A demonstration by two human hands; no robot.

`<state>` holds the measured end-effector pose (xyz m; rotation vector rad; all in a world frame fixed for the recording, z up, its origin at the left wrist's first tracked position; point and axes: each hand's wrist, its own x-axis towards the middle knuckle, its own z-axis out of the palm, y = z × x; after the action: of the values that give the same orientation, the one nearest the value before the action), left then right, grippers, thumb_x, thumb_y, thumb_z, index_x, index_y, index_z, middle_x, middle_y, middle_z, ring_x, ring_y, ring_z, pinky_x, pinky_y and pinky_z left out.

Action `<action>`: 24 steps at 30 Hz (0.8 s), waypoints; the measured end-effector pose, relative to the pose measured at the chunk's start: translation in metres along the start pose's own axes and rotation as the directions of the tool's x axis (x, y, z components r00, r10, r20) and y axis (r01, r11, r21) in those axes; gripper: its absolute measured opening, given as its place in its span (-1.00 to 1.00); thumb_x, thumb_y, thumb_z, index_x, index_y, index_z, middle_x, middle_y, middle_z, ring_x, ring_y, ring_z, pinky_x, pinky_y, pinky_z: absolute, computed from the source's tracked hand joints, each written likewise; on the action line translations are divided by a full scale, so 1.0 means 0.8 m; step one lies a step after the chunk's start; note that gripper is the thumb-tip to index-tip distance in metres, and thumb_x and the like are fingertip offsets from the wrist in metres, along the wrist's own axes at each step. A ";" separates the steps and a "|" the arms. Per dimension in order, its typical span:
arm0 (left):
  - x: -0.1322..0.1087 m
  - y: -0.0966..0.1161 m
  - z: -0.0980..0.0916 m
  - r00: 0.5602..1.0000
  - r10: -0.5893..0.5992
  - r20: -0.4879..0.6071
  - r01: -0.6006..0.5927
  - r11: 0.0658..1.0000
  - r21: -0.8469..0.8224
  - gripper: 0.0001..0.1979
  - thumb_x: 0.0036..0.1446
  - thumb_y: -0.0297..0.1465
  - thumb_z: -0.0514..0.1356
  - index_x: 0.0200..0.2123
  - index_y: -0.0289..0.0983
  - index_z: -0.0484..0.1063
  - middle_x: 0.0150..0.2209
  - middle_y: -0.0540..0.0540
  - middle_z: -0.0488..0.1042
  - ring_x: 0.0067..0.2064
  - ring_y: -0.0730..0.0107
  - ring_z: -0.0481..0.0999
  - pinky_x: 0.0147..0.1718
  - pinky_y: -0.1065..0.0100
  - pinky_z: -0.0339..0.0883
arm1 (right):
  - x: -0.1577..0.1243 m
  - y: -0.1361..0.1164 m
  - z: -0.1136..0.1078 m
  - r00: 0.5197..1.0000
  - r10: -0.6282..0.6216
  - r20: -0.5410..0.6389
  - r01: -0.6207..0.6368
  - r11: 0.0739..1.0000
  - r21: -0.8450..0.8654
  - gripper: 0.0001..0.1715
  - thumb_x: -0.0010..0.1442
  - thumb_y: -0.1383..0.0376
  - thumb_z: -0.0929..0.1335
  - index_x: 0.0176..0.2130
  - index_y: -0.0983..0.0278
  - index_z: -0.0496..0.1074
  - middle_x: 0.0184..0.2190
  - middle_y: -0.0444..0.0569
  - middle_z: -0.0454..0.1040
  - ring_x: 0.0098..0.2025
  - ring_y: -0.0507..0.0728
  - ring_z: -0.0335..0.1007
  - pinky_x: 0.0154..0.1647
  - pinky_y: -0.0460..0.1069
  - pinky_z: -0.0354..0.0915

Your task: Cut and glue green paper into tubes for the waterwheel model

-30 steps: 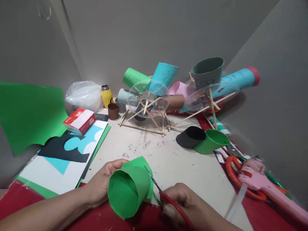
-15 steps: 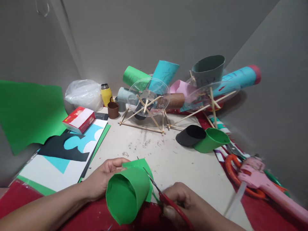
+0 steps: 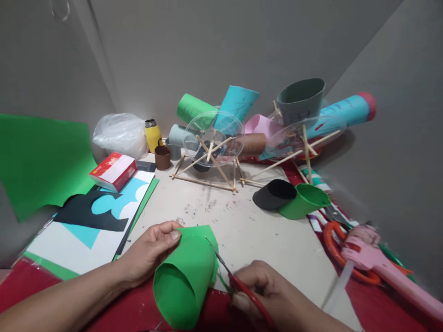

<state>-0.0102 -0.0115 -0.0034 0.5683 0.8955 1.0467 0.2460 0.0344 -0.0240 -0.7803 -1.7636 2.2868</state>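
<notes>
Between my hands is a green paper tube [image 3: 194, 272], its open end tilted toward me and a flat green piece at its far end. My left hand [image 3: 155, 249] pinches the flat piece at its upper left, thumb on top. In my right hand [image 3: 259, 290] are red-handled scissors [image 3: 244, 290], fingers wrapped round the handles. Their blades reach up and left, touching the right edge of the green paper. A thin green strip hangs beside the blades. How far the blades are apart is hard to make out.
Stick frames with clear discs [image 3: 214, 138] and coloured paper tubes stand at the back. A black tube [image 3: 273, 194] and a green tube [image 3: 304, 201] lie right of centre. At right is a pink glue gun [image 3: 384, 263]. Left are paper sheets [image 3: 79, 244] and a red box [image 3: 114, 171].
The green tube has turned slightly, its near end dipping lower. My left thumb now shows on top of the paper. The scissors stay in nearly the same place.
</notes>
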 end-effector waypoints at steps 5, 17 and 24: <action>-0.004 -0.001 0.017 0.998 -0.061 0.023 0.064 0.990 -0.125 -0.77 0.07 -0.28 0.40 -0.22 -0.27 0.63 -0.29 -0.09 0.63 -0.30 0.40 0.57 -0.22 0.42 0.41 | 0.002 0.007 -0.001 0.998 0.009 -0.055 -0.007 1.000 0.027 -0.26 0.10 -0.23 0.41 -0.64 0.24 0.11 -0.75 -0.31 0.02 -0.69 -0.13 -0.15 -0.69 -0.14 -0.17; -0.009 -0.004 0.026 0.995 -0.093 0.018 0.095 0.983 -0.157 -0.78 0.13 -0.35 0.36 -0.18 -0.35 0.63 -0.30 -0.18 0.63 -0.36 0.42 0.55 -0.33 0.45 0.38 | 0.000 0.004 0.000 0.999 -0.024 -0.048 0.023 1.000 -0.011 -0.24 0.11 -0.24 0.40 -0.64 0.25 0.11 -0.73 -0.30 0.00 -0.65 -0.11 -0.15 -0.67 -0.12 -0.19; -0.006 -0.002 0.019 0.996 -0.085 -0.012 0.083 0.989 -0.121 -0.72 0.09 -0.26 0.39 -0.28 -0.39 0.62 -0.39 -0.17 0.59 -0.41 0.42 0.51 -0.34 0.42 0.35 | 0.002 -0.001 -0.001 0.999 -0.027 -0.033 0.025 0.998 -0.063 -0.23 0.11 -0.22 0.42 -0.64 0.25 0.06 -0.69 -0.31 -0.10 -0.60 -0.09 -0.22 -0.63 -0.10 -0.24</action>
<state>0.0026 -0.0167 0.0053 0.4176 0.8577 1.0233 0.2451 0.0358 -0.0236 -0.7969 -1.8279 2.1987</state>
